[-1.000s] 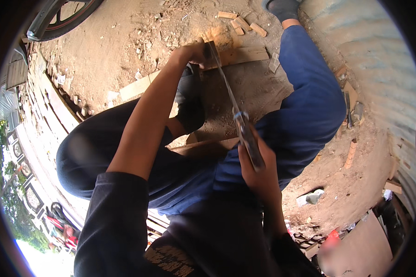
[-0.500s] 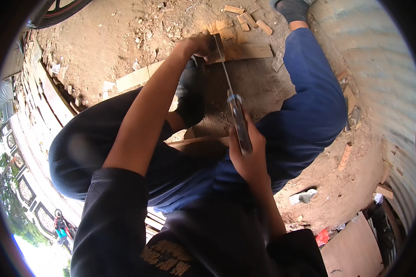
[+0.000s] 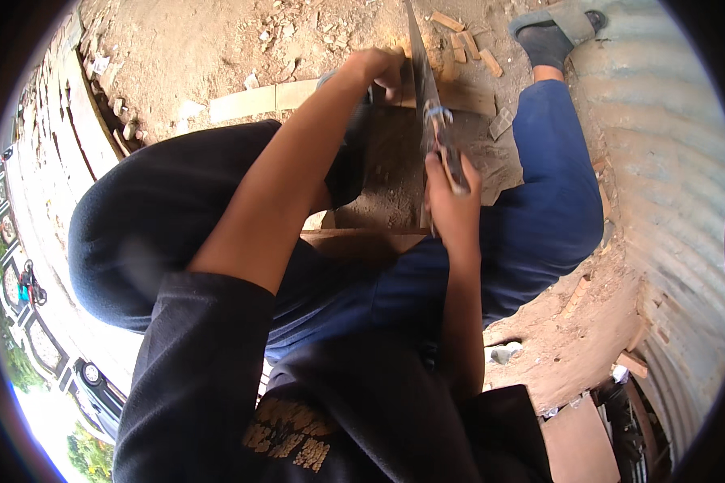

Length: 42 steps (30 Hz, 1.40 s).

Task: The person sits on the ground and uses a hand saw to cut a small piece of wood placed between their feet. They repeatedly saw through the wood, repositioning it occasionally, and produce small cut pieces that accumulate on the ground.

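My right hand [image 3: 453, 201] is closed round the handle of a handsaw [image 3: 427, 76]. The long saw blade points away from me, its far end running out at the top edge. Just left of the blade, my left hand [image 3: 381, 68] has its fingers curled down onto a short brown piece of wood [image 3: 408, 87]; its grip is partly hidden. Below it, a pale wooden plank [image 3: 254, 103] lies crosswise on the ground, passing under the saw. My left foot is beside the left hand, mostly behind the forearm.
Several small wood offcuts [image 3: 463, 40] lie on the dirt beyond the plank. To the right stands a corrugated metal sheet [image 3: 660, 145], with my outstretched right leg [image 3: 552, 153] alongside. Boards [image 3: 76, 129] lie at the far left. A wooden edge [image 3: 362, 241] shows beneath me.
My right hand has pushed the saw forward, away from me, and the handle is nearer my left hand. The whole view has shifted slightly; the left hand keeps its place at the wood.
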Motion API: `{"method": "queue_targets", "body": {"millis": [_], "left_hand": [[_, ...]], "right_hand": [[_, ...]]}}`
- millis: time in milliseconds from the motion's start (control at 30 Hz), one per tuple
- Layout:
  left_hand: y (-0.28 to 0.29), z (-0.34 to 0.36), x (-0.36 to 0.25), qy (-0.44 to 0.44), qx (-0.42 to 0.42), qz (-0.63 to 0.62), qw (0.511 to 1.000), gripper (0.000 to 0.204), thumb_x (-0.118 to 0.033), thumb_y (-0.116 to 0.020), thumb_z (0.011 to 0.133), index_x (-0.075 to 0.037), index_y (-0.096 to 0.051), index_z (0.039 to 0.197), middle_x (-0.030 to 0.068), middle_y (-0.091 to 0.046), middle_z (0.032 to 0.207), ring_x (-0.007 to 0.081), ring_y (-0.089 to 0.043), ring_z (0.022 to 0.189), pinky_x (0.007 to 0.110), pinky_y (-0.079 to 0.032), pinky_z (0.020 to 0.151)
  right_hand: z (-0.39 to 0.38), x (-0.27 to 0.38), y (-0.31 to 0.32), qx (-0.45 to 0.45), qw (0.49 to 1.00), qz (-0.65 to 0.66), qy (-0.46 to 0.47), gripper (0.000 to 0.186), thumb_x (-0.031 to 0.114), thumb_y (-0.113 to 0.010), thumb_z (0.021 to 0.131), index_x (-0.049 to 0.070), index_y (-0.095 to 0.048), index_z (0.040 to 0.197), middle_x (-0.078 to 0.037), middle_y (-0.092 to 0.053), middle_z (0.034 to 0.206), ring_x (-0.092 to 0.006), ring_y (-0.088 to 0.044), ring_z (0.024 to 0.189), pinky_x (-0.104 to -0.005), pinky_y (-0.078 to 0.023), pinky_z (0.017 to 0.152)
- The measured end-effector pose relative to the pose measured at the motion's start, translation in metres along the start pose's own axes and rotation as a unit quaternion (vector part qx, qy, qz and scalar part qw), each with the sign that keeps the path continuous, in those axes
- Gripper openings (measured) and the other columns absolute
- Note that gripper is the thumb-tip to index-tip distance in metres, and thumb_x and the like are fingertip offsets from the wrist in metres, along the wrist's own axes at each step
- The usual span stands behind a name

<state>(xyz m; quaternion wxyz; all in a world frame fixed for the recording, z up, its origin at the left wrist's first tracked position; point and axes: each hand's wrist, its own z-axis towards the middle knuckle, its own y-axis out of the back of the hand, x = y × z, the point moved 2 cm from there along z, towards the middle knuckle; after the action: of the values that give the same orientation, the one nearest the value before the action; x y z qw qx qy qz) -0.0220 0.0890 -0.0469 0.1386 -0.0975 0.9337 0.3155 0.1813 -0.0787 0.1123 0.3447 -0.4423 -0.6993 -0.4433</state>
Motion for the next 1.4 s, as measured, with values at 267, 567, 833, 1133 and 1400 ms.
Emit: {"method": "queue_targets", "body": {"millis": [267,567,833,1133,1400], "left_hand": [[-0.006,0.022,-0.003,0.007,-0.005,0.012,1.0,0.068,-0.026,-0.085,0.064,-0.009,-0.063,0.126,0.0147,-0.066,0.123,0.0325,-0.065,0.11,0.042,-0.054,0.088],[-0.011,0.029,0.013,-0.017,0.042,-0.013,0.999,0.069,-0.038,-0.088,0.063,-0.009,-0.067,0.123,0.0127,-0.063,0.13,0.033,-0.062,0.114,0.043,-0.053,0.092],[0.017,-0.048,-0.025,-0.029,-0.174,-0.028,0.984,0.096,-0.049,-0.086,0.062,0.0,-0.044,0.133,0.0192,-0.06,0.126,0.0336,-0.057,0.12,0.042,-0.047,0.101],[-0.007,-0.059,-0.035,-0.058,-0.163,0.183,0.968,0.098,-0.042,-0.091,0.058,-0.003,-0.041,0.132,0.0156,-0.057,0.128,0.0318,-0.056,0.121,0.042,-0.05,0.095],[-0.006,-0.054,-0.036,-0.051,-0.163,0.149,0.974,0.098,-0.031,-0.09,0.057,-0.004,-0.037,0.135,0.016,-0.057,0.127,0.0315,-0.059,0.116,0.039,-0.053,0.092]], "right_hand": [[0.004,0.021,0.001,0.004,0.999,0.0,-0.049,0.016,0.007,-0.06,0.094,0.0,-0.063,0.108,0.002,-0.05,0.061,-0.0046,-0.043,0.046,-0.0237,-0.036,0.043],[-0.046,0.024,0.015,0.029,0.998,-0.037,0.028,0.039,0.005,-0.058,0.093,-0.005,-0.054,0.13,-0.008,-0.064,0.088,-0.0105,-0.058,0.078,-0.0269,-0.048,0.074],[-0.065,0.074,0.061,-0.016,0.991,0.111,-0.073,0.042,0.014,-0.061,0.094,-0.003,-0.056,0.132,0.002,-0.052,0.067,-0.0025,-0.036,0.045,-0.0203,-0.027,0.04],[-0.106,0.097,0.11,-0.079,0.986,0.148,-0.003,0.047,0.011,-0.056,0.093,-0.004,-0.05,0.138,0.001,-0.051,0.068,-0.0029,-0.035,0.045,-0.0204,-0.028,0.04],[-0.122,0.065,0.096,-0.036,0.987,0.146,-0.047,0.045,0.01,-0.058,0.094,-0.001,-0.052,0.137,0.002,-0.053,0.069,-0.0029,-0.04,0.048,-0.0198,-0.031,0.043]]}}
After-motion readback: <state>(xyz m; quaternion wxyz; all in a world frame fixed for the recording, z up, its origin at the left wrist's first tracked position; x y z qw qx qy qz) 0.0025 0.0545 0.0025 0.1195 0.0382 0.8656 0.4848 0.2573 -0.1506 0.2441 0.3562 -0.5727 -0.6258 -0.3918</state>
